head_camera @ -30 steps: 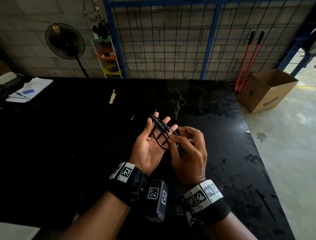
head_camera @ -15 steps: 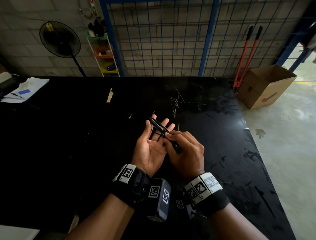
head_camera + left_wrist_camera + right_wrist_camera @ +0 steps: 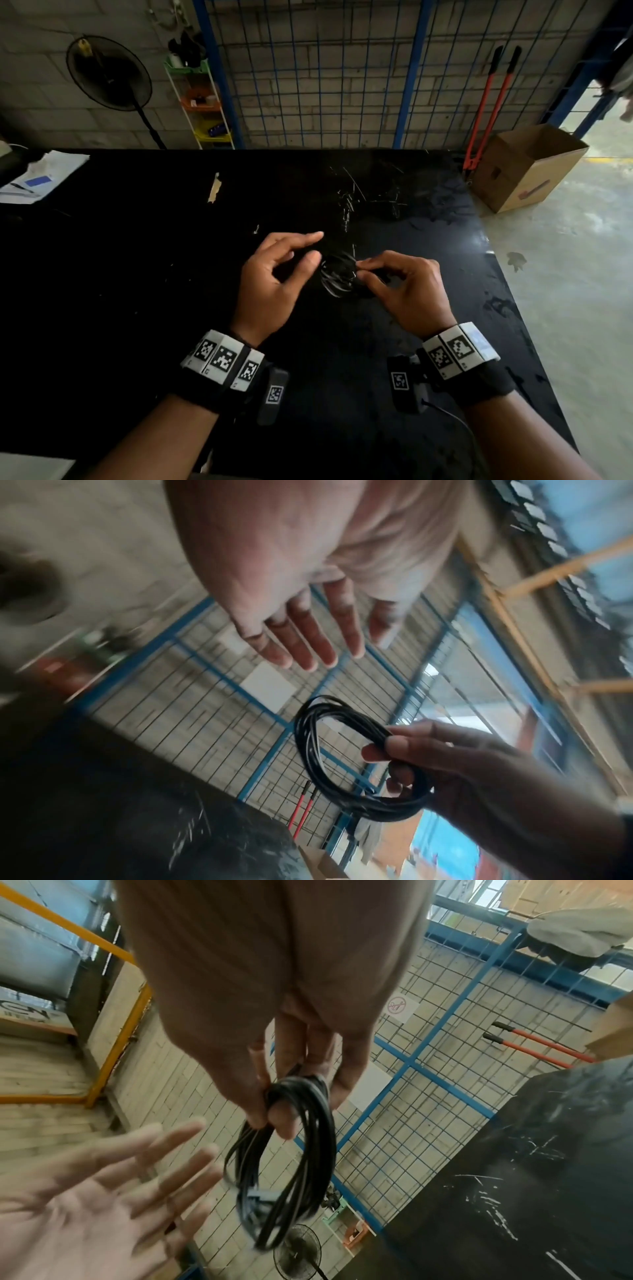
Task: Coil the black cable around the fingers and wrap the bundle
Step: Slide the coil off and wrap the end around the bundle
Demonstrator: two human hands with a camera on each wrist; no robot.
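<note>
The black cable (image 3: 337,278) is gathered into a loose oval coil of several turns and is held in the air above the black surface (image 3: 137,274), between the two hands. One end of the coil is pinched between the thumb and fingertips of the right hand (image 3: 404,291), and the rest of the loop is left hanging free toward the left hand (image 3: 274,274). In the right wrist view the long axis of the coil (image 3: 287,1164) is seen running away from the fingers (image 3: 284,1118), downward in that picture. In the left wrist view the open ring (image 3: 346,758) is shown almost face-on. The left hand is held spread, fingers straight and slightly apart, near the coil but not touching it. From the head view the strands are hard to separate from the dark surface, and the cable's ends cannot be made out; both left-hand wrist pictures are blurred.
</note>
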